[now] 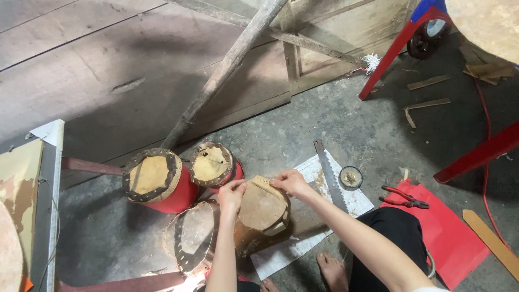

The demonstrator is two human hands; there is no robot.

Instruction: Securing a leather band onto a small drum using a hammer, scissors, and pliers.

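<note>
A small brown drum [263, 211] with a tan hide top lies tilted on the concrete floor in front of me. My left hand [232, 193] pinches the hide's upper left edge. My right hand [291, 182] pinches its upper right edge, where a row of small holes shows. Both hands are closed on the skin. Two red drums [160, 184] [216, 165] with laced hide tops stand just behind it. Another drum [193, 235] with a dark perforated rim lies at its left.
A hand saw [331, 176] and a small round tin [351, 177] rest on white paper [311, 216]. Red-handled pliers [404, 197] lie on a red sheet [454, 232]. Red metal legs [400, 40], wooden poles [232, 59] and board walls stand behind. My bare foot [332, 270] is below.
</note>
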